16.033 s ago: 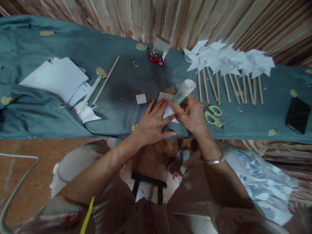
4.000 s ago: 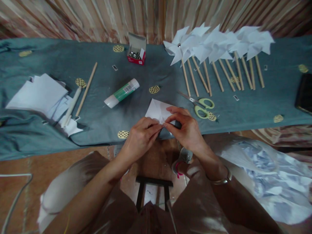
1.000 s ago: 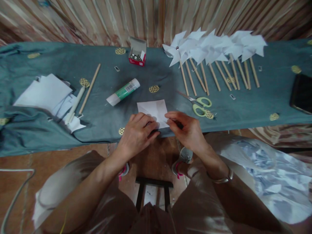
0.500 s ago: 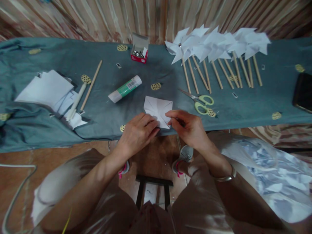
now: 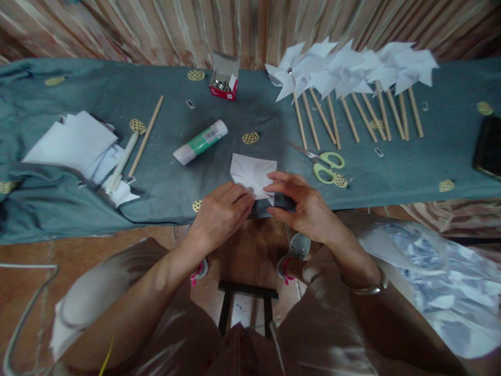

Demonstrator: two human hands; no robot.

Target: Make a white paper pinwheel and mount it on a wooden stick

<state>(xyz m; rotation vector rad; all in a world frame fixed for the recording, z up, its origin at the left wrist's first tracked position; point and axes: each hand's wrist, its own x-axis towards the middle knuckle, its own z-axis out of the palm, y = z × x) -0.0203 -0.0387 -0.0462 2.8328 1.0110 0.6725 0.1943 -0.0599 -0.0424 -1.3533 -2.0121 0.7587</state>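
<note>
A small white sheet of paper [image 5: 252,169] with crease or cut lines running toward its middle lies at the table's near edge. My left hand [image 5: 225,211] pinches its lower left part, fingers closed. My right hand [image 5: 299,201] is at its right side, thumb and fingers apart, fingertips touching the top of the paper. A corner of the paper shows between the right thumb and fingers. Scissors with pale green handles [image 5: 327,166] lie to the right, and a glue stick with a green label [image 5: 203,141] lies to the upper left.
White paper pinwheels on wooden sticks [image 5: 344,70] lie in a row at the back right. A red box of metal pins [image 5: 224,86] stands at the back. Left are a paper stack [image 5: 74,141] and a wooden stick [image 5: 146,134]. A dark phone-like object [image 5: 489,146] lies far right.
My right thumb has moved down, away from the fingers, and that hand has opened. The paper's lower right part looks folded differently. My left hand stays in place.
</note>
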